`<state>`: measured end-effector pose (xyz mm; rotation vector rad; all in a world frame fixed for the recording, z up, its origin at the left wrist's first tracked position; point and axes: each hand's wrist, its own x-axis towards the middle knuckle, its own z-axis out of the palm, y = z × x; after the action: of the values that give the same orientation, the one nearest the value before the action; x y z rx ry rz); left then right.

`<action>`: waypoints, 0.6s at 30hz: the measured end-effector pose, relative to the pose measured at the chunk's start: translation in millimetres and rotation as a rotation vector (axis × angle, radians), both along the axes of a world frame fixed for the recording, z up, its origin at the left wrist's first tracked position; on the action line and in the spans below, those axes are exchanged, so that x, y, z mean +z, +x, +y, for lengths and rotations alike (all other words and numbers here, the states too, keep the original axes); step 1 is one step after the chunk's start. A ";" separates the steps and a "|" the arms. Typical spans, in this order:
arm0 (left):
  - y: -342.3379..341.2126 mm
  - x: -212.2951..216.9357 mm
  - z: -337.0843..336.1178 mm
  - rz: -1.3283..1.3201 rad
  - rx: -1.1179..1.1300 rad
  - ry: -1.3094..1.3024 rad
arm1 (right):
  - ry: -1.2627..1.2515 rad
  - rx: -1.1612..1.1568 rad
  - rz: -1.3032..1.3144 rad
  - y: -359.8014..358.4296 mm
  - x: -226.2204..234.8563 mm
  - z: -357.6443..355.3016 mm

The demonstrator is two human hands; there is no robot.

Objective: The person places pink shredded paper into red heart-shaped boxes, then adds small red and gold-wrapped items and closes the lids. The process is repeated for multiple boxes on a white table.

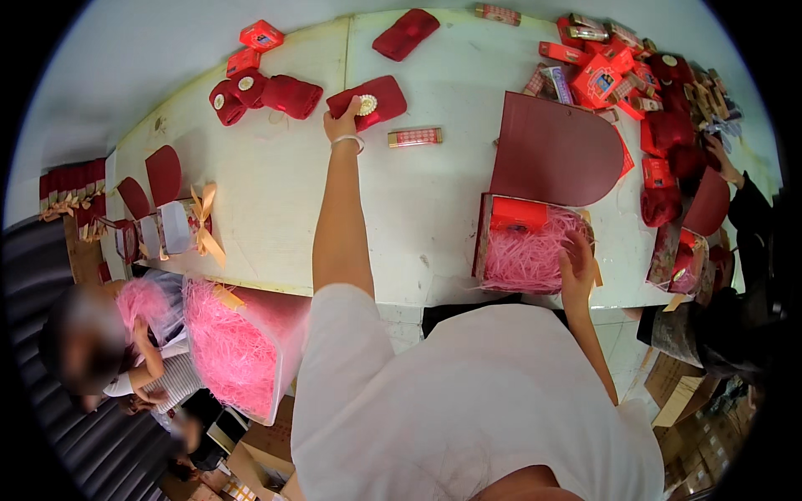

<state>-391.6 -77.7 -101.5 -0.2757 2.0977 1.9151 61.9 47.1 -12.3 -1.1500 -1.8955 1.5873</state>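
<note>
My left hand (341, 123) reaches far across the table, its fingers closed on the left end of a folded dark red towel (388, 98) with a round pearl ornament. Just nearer lies a red-and-gold patterned tube-like packet (415, 138). In front of me on the right stands a gift box (482, 242), its dark red rounded lid (555, 150) laid back. Pink shredded paper (522, 259) fills it, and a red carton (518, 215) sits at its far left corner. My right hand (575, 265) is at the paper by the box's right side, fingers apart and holding nothing visible.
More red towels (292, 96) and small red cartons (261, 35) lie at the far left. Cartons, packets and towels are heaped (597, 75) at far right, where another person's hand (725, 159) reaches. At left, a person handles pink paper beside a full bag (234, 351).
</note>
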 end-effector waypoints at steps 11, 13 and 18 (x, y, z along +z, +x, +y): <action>324.4 129.6 9.0 -0.089 -0.373 0.537 | -0.441 0.042 0.419 -65.6 57.7 -17.4; 344.2 105.3 -8.5 -0.102 -0.589 0.333 | -0.430 -0.071 0.434 -55.4 52.0 -4.8; 307.1 84.9 -32.7 0.041 -0.622 0.086 | -0.411 0.199 0.152 -16.2 8.6 13.5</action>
<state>-84.5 -110.3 -16.6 0.3957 1.8209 1.6232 45.7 60.6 -3.7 -0.9780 -1.6740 2.1820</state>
